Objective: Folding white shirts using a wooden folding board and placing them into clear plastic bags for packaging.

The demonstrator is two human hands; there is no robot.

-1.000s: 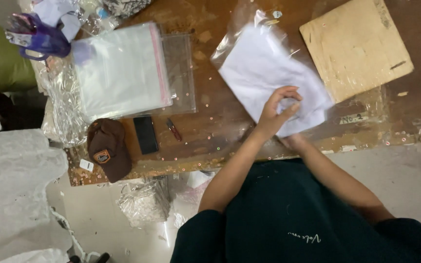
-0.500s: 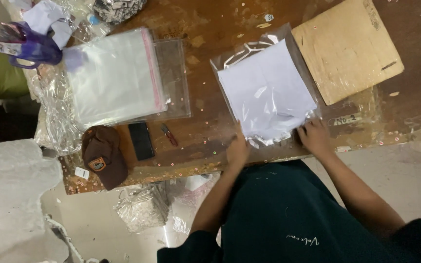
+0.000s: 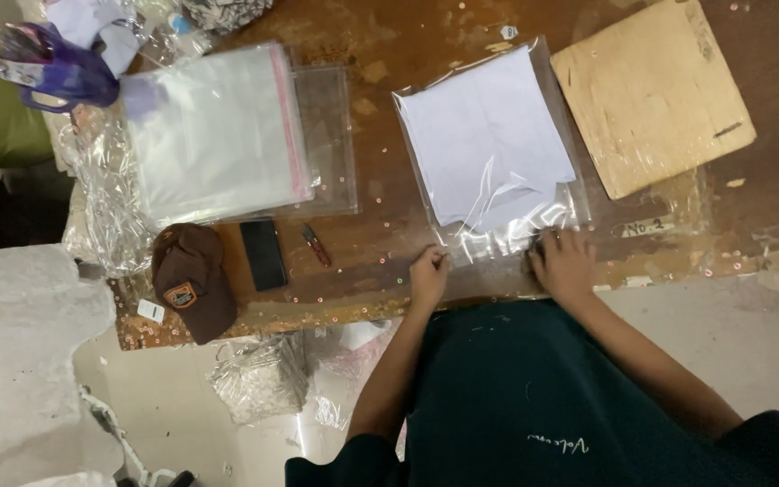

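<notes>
At the near table [image 3: 389, 180] edge: left hand [image 3: 428, 275] pinching the bottom corner of the clear bag [image 3: 507, 230], fingers together; right hand [image 3: 564, 263] flat on the other corner, fingers spread; folded white cloth [image 3: 484, 135] inside; wooden board [image 3: 651, 90] just beside; brown cap [image 3: 193, 280] well apart

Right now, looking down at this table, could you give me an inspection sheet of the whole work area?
Surface: worn brown wooden table, scratched and speckled with small bits.
Job's things: clear plastic bag with a folded white cloth inside, lying flat.
Clutter: stack of clear bags, brown cap, black phone, small red tool, wooden board, purple item at the far left corner.
Hands: left hand pinches the bag's near edge; right hand lies flat on that edge.
Cables: nothing seen.
Surroundings: pale floor, crumpled plastic under the table, white bundle at left.
</notes>
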